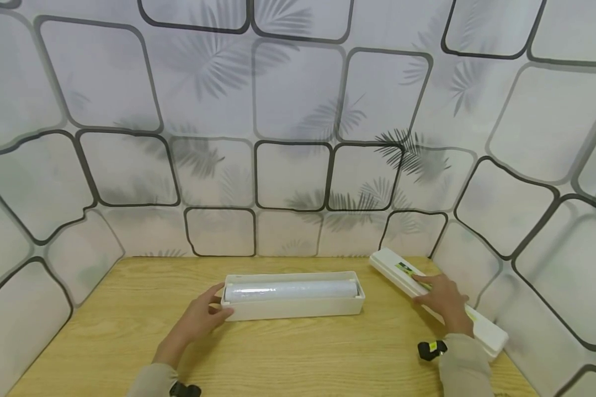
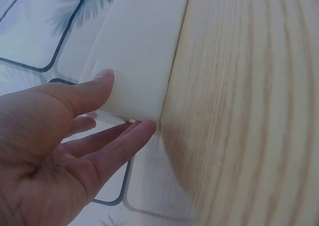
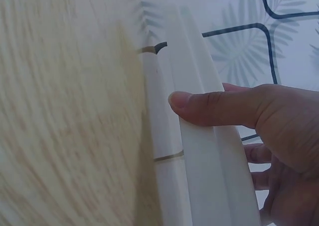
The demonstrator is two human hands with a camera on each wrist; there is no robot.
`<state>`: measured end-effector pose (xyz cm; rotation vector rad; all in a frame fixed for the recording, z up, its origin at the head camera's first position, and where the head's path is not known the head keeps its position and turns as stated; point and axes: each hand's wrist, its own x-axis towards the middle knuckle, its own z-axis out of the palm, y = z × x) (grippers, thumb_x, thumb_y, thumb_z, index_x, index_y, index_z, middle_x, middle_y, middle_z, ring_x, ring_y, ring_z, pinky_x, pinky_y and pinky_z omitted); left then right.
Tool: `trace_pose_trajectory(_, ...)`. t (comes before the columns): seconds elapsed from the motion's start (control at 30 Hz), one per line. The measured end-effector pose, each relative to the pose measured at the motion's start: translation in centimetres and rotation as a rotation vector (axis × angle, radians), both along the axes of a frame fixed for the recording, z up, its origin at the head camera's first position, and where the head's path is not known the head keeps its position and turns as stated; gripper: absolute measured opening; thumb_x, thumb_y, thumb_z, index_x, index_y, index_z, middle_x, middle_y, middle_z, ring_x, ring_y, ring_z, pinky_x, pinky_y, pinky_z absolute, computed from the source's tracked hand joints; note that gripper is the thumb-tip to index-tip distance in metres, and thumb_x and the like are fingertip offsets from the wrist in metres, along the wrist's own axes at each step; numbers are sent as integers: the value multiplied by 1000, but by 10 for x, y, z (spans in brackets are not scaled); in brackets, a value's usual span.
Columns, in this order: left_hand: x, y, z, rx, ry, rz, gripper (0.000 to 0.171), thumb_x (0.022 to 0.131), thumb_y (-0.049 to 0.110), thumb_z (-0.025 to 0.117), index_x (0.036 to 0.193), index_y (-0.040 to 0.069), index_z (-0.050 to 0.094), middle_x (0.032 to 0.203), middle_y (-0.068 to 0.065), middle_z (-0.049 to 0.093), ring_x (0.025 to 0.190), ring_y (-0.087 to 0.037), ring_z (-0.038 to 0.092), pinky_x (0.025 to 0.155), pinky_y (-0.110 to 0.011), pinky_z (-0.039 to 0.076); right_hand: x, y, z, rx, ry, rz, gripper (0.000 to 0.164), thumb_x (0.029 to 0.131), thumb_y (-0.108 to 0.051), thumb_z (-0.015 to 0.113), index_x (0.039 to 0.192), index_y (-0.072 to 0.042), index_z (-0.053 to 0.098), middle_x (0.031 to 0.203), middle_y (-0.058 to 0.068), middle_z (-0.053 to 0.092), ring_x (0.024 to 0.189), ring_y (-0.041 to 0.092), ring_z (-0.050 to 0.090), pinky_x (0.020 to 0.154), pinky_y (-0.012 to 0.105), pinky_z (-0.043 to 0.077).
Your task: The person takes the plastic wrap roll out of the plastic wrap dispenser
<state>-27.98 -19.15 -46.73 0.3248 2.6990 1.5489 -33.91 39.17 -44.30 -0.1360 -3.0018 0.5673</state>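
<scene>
A white open-topped cling film box (image 1: 293, 310) lies on the table with a roll of cling film (image 1: 292, 290) inside it. My left hand (image 1: 198, 317) holds the box's left end. In the left wrist view, the thumb (image 2: 99, 89) lies on the box's front wall and the fingers are around its end. Over on the right, my right hand (image 1: 444, 300) grips the long white lid (image 1: 487, 333), which carries a green label and lies at a slant. The right wrist view has the thumb (image 3: 199, 106) across the lid and the other fingers on its far side.
Both things are on a light wood-grain table (image 1: 298, 358). A patterned wall covering (image 1: 293, 176) with dark outlines and leaf prints stands behind the table and along both sides. The lid's right side is close to the right-hand wall.
</scene>
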Motion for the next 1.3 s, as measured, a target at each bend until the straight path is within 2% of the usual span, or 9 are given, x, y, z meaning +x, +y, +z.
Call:
trace_pose_trajectory(0.17,-1,-1,-1,-3,12,-17,70,96,11,73,154,-5,37,123,-33,66,95,-31,74,73,-33,62,1,3,-5,4,-18,-4,73,77,-35,88,143,-19,61,151,40,39,133,72,34,89,98,16)
trace_pose_trajectory(0.4,0,-1,-1,0,26,-27,71,95,11,74,154,-7,37,121,-33,66,94,-31,75,72,-33,62,0,4,-10,-3,-27,-7,75,74,-35,90,142,-20,62,151,39,41,131,71,40,88,95,22)
trace_pose_trajectory(0.7,-1,0,-1,-14,14,4,71,95,12,75,154,-4,39,123,-33,66,95,-31,74,74,-32,62,1,4,-12,8,-20,10,76,74,-36,91,142,-18,62,151,38,42,131,70,40,86,94,26)
trace_pose_trajectory(0.8,-1,0,-1,-20,23,-6,71,95,12,74,154,-6,38,123,-34,66,95,-32,74,74,-33,63,1,5,-12,13,-32,14,76,76,-38,90,143,-18,61,151,38,42,131,70,39,87,94,25)
trace_pose_trajectory(0.93,-2,0,-2,-18,22,-5,70,95,12,74,154,-5,39,124,-34,65,94,-31,74,74,-33,63,2,6,-10,24,-54,41,75,79,-40,88,144,-17,59,149,39,42,132,70,38,89,94,25)
trace_pose_trajectory(1.17,-2,-1,-3,-22,9,1,70,96,14,74,154,-3,39,126,-32,65,96,-30,74,74,-34,62,0,3,-2,98,4,132,67,82,-39,86,140,-11,64,141,39,51,125,65,47,89,79,45)
trace_pose_trajectory(1.3,-2,-1,-3,-19,4,3,70,96,13,74,154,-3,39,126,-32,65,96,-30,74,74,-34,62,2,-9,9,82,25,212,60,85,-33,84,136,-6,66,138,38,56,125,61,51,96,73,46)
